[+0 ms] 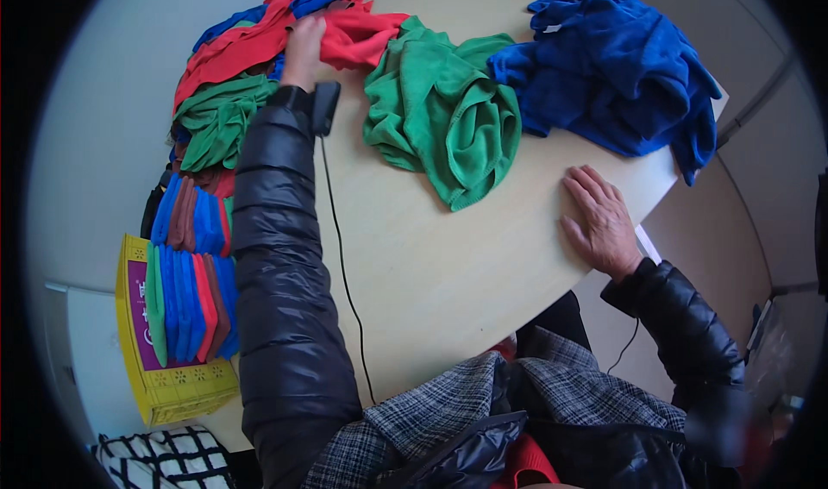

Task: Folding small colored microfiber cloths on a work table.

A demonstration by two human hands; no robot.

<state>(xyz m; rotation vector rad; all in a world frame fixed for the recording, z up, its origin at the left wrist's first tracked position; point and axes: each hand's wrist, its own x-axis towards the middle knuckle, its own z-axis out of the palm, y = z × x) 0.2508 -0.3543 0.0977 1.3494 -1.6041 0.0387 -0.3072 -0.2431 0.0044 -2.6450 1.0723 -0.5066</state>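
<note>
My left hand (pixel 304 51) reaches to the far left and is closed on a red cloth (pixel 358 39) at the edge of a heap of mixed cloths. Its fingertips are partly lost in the fabric. My right hand (pixel 601 222) lies flat on the table near the right edge, fingers stretched out, holding nothing. Between the two hands a crumpled green cloth (pixel 444 109) is spread loosely. Farther right lies a bunched pile of blue cloth (pixel 617 71), partly hanging over the table edge.
Beside my left forearm a yellow and purple box (pixel 185 394) holds folded cloths (pixel 190 304) standing in rows. Another green cloth (pixel 226 120) sits low in the heap. A thin black cable (pixel 339 230) runs from my left wrist across the pale table (pixel 431 291).
</note>
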